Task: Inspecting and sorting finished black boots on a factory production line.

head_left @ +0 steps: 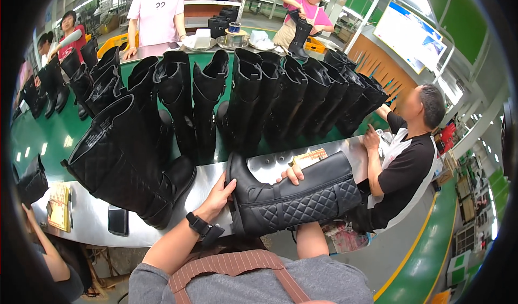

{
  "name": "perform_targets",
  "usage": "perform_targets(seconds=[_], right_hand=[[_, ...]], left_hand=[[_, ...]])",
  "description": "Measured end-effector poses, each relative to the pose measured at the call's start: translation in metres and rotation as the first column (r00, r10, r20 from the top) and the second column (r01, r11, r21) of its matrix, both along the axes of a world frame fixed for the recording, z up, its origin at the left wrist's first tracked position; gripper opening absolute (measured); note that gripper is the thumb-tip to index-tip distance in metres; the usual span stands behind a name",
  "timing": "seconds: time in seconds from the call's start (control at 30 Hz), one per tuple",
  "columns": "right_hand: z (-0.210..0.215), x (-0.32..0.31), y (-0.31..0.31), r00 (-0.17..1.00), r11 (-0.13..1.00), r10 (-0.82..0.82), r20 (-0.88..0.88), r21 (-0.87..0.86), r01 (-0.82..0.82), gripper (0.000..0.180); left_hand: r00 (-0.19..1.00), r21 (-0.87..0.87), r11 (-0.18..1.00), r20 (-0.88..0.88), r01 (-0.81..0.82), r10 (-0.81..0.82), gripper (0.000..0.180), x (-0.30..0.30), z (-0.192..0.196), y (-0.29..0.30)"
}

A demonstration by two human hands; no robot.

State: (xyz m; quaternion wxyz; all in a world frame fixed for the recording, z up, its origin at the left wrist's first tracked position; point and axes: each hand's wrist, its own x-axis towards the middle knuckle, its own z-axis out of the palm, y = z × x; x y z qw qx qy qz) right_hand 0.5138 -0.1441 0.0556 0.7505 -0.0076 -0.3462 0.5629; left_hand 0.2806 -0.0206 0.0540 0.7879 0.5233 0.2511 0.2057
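A tall black boot [302,196] with a quilted panel lies sideways across my two hands, its toe toward the left and its shaft toward the right. My left hand [217,197] grips the foot end at the sole, and a black band circles that wrist. Around the shaft from beneath goes my right hand [293,173]; only its fingertips show over the far edge, the rest being hidden behind the boot. Left of my hands, another black quilted boot [121,158] stands upright on the metal table edge [205,180], its shaft leaning left.
Several black boots [248,96] stand in a row on the green surface [40,139] beyond. A phone [118,221] and yellow papers [59,206] lie on the left metal edge. A co-worker [410,158] sits close on the right; other people work across the table and at left.
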Motion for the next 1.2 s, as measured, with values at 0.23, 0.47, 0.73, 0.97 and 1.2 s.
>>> perform_targets(seconds=[0.23,0.47,0.73,0.97,1.2], right_hand=[[0.011,-0.009,0.006,0.999,0.999,0.032,0.016,0.038,-0.033,0.029],[0.052,-0.044,-0.008,0.986,0.992,0.068,0.153,-0.117,-0.050,0.035],[0.087,-0.057,0.013,0.867,0.883,-0.128,0.482,-0.342,0.321,0.032],[0.027,0.017,-0.047,-0.038,0.267,0.286,0.958,-0.041,0.963,0.022],[0.023,0.094,-0.082,-0.407,0.024,0.250,0.879,0.414,0.910,0.018]], left_hand=[[0.994,-0.037,0.999,0.108,0.009,-0.005,0.061,-0.015,-0.047,0.023],[0.853,-0.294,0.949,0.518,0.112,0.060,0.061,-0.028,-0.004,0.026],[0.920,-0.456,0.871,0.235,-0.182,0.315,0.041,-0.050,-0.030,0.024],[0.894,-0.434,0.845,0.166,-0.312,0.416,0.046,-0.060,-0.018,0.015],[0.871,-0.334,0.837,0.085,-0.432,0.484,0.049,-0.053,-0.012,0.015]])
